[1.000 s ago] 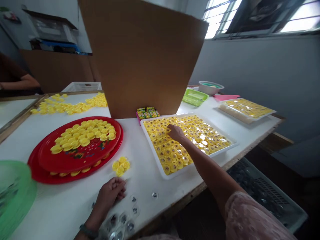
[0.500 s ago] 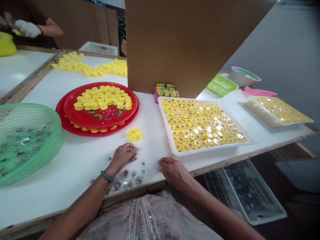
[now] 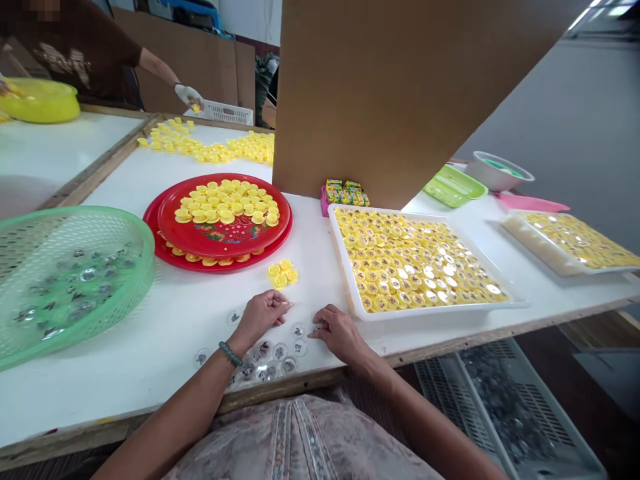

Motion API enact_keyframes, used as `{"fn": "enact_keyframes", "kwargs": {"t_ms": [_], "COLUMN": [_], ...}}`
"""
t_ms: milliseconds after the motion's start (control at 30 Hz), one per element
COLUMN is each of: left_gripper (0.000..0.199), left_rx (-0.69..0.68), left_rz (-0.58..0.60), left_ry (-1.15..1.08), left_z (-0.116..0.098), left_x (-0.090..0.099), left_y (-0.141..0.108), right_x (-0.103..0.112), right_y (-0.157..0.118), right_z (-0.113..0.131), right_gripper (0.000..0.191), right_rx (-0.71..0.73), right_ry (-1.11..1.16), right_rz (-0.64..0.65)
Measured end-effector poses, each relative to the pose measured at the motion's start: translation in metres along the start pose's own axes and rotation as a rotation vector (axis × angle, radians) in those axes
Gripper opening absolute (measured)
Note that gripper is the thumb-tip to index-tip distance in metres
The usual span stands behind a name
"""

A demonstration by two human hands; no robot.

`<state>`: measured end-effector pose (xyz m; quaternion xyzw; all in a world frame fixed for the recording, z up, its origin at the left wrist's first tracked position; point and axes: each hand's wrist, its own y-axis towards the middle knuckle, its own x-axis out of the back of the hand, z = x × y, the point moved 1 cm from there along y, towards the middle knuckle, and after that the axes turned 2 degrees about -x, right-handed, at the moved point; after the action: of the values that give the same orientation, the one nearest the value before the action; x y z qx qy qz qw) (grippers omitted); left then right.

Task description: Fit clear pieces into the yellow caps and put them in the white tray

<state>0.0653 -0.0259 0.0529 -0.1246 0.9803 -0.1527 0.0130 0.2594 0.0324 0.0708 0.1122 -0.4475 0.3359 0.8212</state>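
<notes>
My left hand (image 3: 263, 317), with a beaded bracelet at the wrist, is closed in a pinch above the white table. A thin pale bit shows at its fingertips, too small to name. Opposite it, my right hand (image 3: 339, 335) has thumb and fingers pinched on what looks like a small clear disc (image 3: 317, 328) with dark print, mostly hidden. Several similar clear printed discs (image 3: 280, 351) lie below and between the hands near the table edge. Just beyond my left hand sits a small cluster of yellow round caps (image 3: 283, 274).
Red trays (image 3: 225, 248) of yellow caps stand behind; a green basket (image 3: 145, 267) of clear discs is left. At right is a white tray (image 3: 357, 303) of filled yellow pieces. A cardboard panel (image 3: 370, 100) rises behind it. A co-worker's gloved hand (image 3: 189, 95) is at the far side.
My right hand has moved left and its fingers now pinch near the discs. My left hand keeps its pinch. The view has shifted, and the co-worker's gloved hand reaches further right.
</notes>
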Motion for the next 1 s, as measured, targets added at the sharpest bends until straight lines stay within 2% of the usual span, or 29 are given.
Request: {"fn": "enact_keyframes", "kwargs": {"t_ms": [133, 200, 267, 367, 500, 600, 767, 1000], "left_gripper": [0.032, 0.031, 0.030, 0.030, 0.029, 0.031, 0.030, 0.026], "left_rx": [-0.055, -0.093, -0.114, -0.092, -0.099, -0.093, -0.106, -0.042], "left_rz": [0.014, 0.064, 0.140, 0.208, 0.148, 0.111, 0.047, 0.035], "left_ry": [0.042, 0.062, 0.073, 0.036, -0.046, -0.063, -0.097, -0.186], "left_z": [-0.003, -0.007, -0.010, -0.012, -0.012, -0.013, -0.017, -0.015], "left_x": [-0.003, -0.007, -0.010, -0.013, -0.011, -0.009, -0.008, -0.003], "left_y": [-0.002, -0.004, -0.007, -0.009, -0.009, -0.009, -0.010, -0.009], "right_x": [0.006, 0.008, 0.007, 0.002, -0.006, -0.010, -0.014, -0.009], "right_y": [0.000, 0.000, 0.003, 0.011, 0.021, 0.025, 0.026, 0.023], "right_z": [0.001, 0.002, 0.005, 0.013, 0.024, 0.026, 0.024, 0.033], "right_gripper": [0.010, 0.005, 0.008, 0.009, 0.013, 0.016, 0.021, 0.030], "right_rx": [-0.008, -0.003, -0.003, -0.031, -0.115, -0.133, -0.074, 0.197], "right_ry": [0.079, 0.177, 0.292, 0.522, 0.860, 0.955, 0.931, 0.333], "right_rz": [-0.001, -0.027, -0.063, -0.079, -0.084, -0.128, -0.150, -0.192]}}
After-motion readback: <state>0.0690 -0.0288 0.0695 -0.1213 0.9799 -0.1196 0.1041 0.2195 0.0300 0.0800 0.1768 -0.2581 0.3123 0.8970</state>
